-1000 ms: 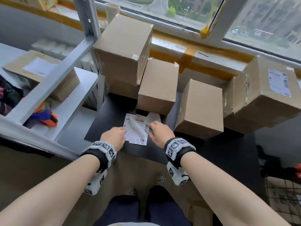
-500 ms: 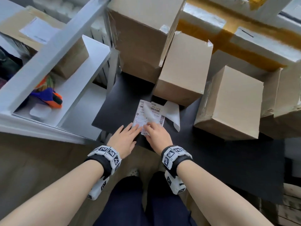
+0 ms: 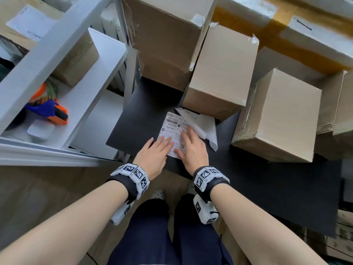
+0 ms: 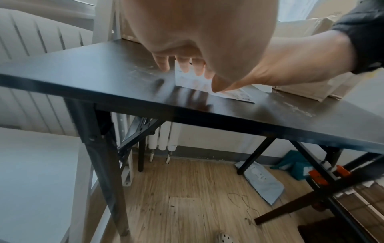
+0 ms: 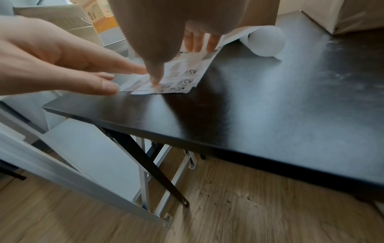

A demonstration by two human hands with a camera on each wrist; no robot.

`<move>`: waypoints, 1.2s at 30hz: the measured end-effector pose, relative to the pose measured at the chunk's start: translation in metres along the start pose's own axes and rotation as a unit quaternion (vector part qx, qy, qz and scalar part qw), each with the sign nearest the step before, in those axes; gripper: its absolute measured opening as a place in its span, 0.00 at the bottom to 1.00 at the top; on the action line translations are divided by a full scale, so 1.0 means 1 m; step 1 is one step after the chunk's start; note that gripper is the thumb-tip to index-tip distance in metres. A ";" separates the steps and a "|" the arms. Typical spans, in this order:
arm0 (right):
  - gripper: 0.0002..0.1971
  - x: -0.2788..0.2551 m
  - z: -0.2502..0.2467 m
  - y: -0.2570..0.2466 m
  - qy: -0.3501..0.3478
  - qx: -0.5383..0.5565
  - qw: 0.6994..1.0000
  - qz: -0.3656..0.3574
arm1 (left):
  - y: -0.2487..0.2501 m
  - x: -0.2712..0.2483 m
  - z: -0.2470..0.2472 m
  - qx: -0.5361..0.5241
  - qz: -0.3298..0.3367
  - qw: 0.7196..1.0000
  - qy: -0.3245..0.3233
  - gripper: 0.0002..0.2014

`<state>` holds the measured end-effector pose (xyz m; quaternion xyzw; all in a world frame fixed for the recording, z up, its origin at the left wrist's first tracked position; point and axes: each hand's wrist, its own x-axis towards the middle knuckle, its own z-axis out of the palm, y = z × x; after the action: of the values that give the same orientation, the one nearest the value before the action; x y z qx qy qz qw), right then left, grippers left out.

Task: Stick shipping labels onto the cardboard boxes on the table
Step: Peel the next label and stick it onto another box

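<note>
A white printed shipping label [image 3: 170,125] lies flat on the black table [image 3: 145,104] near its front left corner. My left hand [image 3: 160,146] rests on the label's lower left part with straight fingers. My right hand [image 3: 188,138] lies flat on its right part; in the right wrist view the thumb tip presses the label [image 5: 182,72] near its front edge. A curled white backing sheet [image 3: 207,129] lies just right of the label. Plain cardboard boxes stand behind: a stacked pair [image 3: 166,29], a middle box [image 3: 223,69] and a right box [image 3: 280,115].
A white shelf unit [image 3: 47,60] stands to the left, holding a labelled box [image 3: 76,60] and an orange-and-blue object [image 3: 49,111]. More boxes [image 3: 340,104] crowd the far right. The table's front edge runs just under my wrists.
Both hands went from pinching the label's edges to lying flat on it. The label sits closer to the front edge, and the head view has tilted down and nearer.
</note>
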<state>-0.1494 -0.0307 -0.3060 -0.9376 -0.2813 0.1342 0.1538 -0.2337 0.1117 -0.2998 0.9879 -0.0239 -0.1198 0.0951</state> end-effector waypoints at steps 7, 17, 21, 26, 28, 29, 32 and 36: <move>0.39 -0.001 -0.002 0.015 -0.023 0.035 0.995 0.088 | 0.002 0.006 -0.001 -0.013 -0.003 0.998 -0.053 0.27; 0.32 -0.007 -0.008 0.019 -0.015 0.121 0.988 0.098 | 0.010 0.018 -0.007 -0.040 -0.028 0.995 -0.083 0.28; 0.34 -0.006 -0.014 0.017 -0.006 0.201 0.970 0.134 | 0.013 0.019 -0.005 -0.033 -0.010 0.995 -0.090 0.27; 0.28 0.001 -0.022 0.016 0.073 0.382 0.883 0.263 | 0.015 0.017 -0.005 -0.020 -0.006 0.996 -0.092 0.28; 0.26 0.005 -0.025 0.019 0.074 0.417 0.853 0.305 | 0.015 0.018 -0.005 -0.026 0.000 0.995 -0.094 0.27; 0.26 0.006 -0.025 0.022 0.074 0.431 0.840 0.322 | 0.015 0.019 -0.005 -0.024 0.004 0.995 -0.097 0.27; 0.22 0.009 -0.021 0.029 0.063 0.467 0.799 0.373 | 0.014 0.021 -0.006 -0.013 0.010 0.994 -0.106 0.27; 0.12 0.010 -0.019 0.035 0.029 0.463 0.788 0.405 | 0.014 0.021 -0.006 -0.015 0.019 0.994 -0.108 0.27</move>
<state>-0.1184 -0.0570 -0.3032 -0.7853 0.2251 0.2713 0.5089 -0.2122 0.0976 -0.2967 0.9670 -0.0509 -0.2244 0.1089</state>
